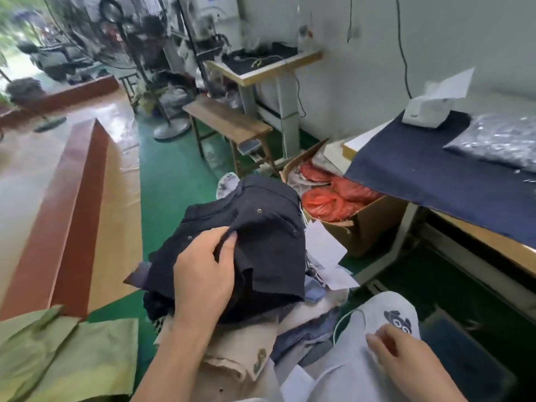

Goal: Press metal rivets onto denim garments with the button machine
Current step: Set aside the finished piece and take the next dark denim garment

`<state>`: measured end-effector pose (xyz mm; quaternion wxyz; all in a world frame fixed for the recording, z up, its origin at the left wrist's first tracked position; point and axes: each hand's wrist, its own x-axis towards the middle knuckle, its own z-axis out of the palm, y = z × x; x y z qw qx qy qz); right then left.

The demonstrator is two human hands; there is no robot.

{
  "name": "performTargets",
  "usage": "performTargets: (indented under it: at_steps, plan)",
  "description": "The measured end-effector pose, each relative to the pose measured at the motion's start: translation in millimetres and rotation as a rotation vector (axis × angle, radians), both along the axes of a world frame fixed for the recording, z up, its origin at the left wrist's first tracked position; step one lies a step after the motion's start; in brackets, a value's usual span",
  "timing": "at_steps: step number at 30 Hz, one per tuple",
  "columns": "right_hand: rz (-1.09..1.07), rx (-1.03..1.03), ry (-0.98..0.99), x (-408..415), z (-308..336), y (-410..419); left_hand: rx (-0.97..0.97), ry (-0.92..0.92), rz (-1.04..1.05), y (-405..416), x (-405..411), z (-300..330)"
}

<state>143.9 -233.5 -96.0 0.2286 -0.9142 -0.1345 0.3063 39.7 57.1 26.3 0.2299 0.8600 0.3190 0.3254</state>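
The dark denim lies on top of a pile of clothes low down beside the person, with the green floor around it. Small metal rivets shine on the cloth, so this piece may be done already, but I cannot be sure. The left hand rests on the denim, and its thumb and fingers pinch a fold near the top. The right hand sits on the person's pale knee, fingers loosely bent, holding nothing. No button machine shows clearly here; there is a machine on a far small table, but it is too blurry to name. I think the step now is picking up or putting down a garment at the pile. To do it well, the left hand should keep a firm pinch on just one layer, so only one piece comes up and the rest stays put. The right hand could come over and help, so the cloth does not drag or twist. It is good to lift it flat, so the spots for rivets are easy to find. To the right stands a table with a dark blue cover, and a box of red bags sits under its edge.
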Motion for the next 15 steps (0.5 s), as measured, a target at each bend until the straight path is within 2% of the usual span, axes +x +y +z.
performTargets:
  at_steps: [2,4,5,7,9,10,13,14,15]
  plan:
    - [-0.219,0.429,0.159,2.8,16.1,17.6,-0.059,-0.112,-0.232,-36.7,12.5,19.9]
    - [-0.489,0.961,0.537,9.1,34.2,31.4,-0.113,-0.079,-0.530,-78.2,22.0,23.3]
    - [-0.515,1.184,0.721,13.0,43.5,32.5,-0.159,-0.037,-0.657,-96.4,25.7,20.0]
    - [-0.525,1.398,0.879,20.5,61.1,23.2,-0.283,0.049,-0.855,-122.2,30.4,10.7]
    - [-0.533,1.419,0.849,23.3,71.4,3.1,-0.371,0.135,-0.967,-133.9,34.0,-1.1]
    - [-0.543,1.393,0.751,25.6,74.7,-9.0,-0.431,0.182,-0.991,-135.9,36.8,-7.2]
    - [-0.618,1.233,0.353,34.7,86.3,-52.3,-0.774,0.224,-0.815,-141.5,54.9,-20.2]
    - [-0.600,1.192,0.270,34.4,93.1,-66.9,-0.801,0.208,-0.741,-145.7,63.2,-26.8]
    - [-0.576,1.146,0.204,32.9,99.2,-79.9,-0.734,0.197,-0.720,-152.3,72.4,-33.6]
